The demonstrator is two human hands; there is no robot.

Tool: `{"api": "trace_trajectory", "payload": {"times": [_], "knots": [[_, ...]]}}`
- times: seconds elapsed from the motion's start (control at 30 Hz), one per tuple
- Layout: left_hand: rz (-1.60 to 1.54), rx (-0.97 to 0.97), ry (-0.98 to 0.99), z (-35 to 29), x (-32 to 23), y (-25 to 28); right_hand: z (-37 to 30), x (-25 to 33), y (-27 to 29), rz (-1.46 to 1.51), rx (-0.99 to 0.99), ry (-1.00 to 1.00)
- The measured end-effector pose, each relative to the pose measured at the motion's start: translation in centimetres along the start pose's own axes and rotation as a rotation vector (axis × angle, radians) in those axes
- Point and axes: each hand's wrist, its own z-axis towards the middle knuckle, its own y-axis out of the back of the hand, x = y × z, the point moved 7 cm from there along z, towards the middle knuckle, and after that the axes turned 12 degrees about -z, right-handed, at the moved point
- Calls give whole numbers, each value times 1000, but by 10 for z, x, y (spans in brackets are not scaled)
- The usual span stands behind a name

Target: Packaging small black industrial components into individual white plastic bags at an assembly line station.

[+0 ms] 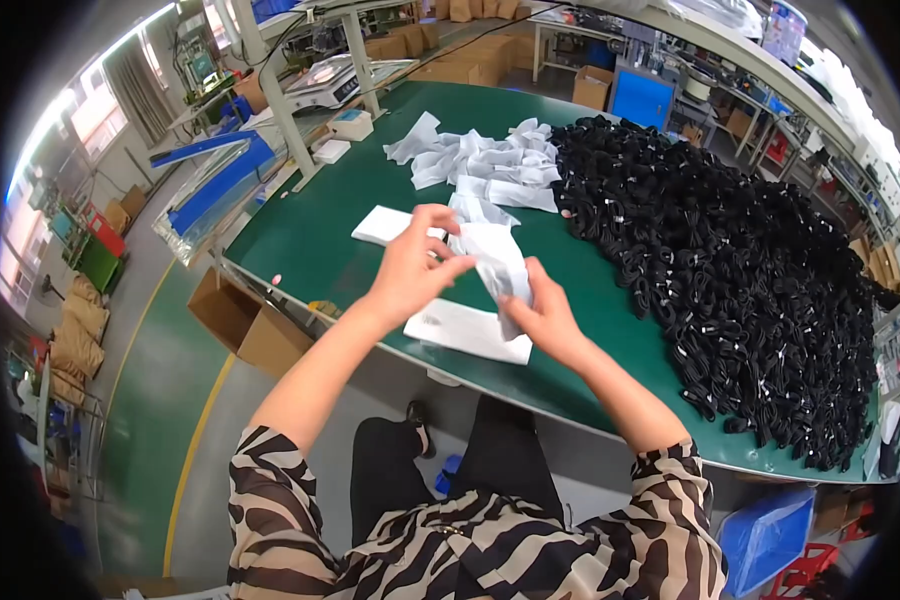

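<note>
A white, translucent pouch (497, 258) is in my right hand (550, 312), pinched at its near right edge between thumb and fingers. It tilts above the green table, and something inside it cannot be made out. My left hand (415, 262) is at the pouch's left side, fingers curled but apart, thumb tip close to or against the pouch. Below my hands lies a flat white stack of pouches (465, 332) by the table's near edge. Another flat white stack (380, 226) is partly hidden behind my left hand. Beyond, several white pouches (470, 160) lie in a loose heap.
A large mound of coiled black cables (720, 250) covers the right side of the green table (300, 235). An open cardboard box (250, 322) stands by the left edge. A metal post (282, 110) rises at the far left. A blue bin (767, 535) sits at lower right.
</note>
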Motion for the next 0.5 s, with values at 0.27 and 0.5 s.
{"api": "trace_trajectory", "payload": {"times": [0.27, 0.5], "knots": [[825, 120, -188, 69, 147, 68, 132, -84, 37, -808, -269, -87], [902, 165, -217, 55, 190, 93, 204, -177, -3, -1103, -403, -251]]}}
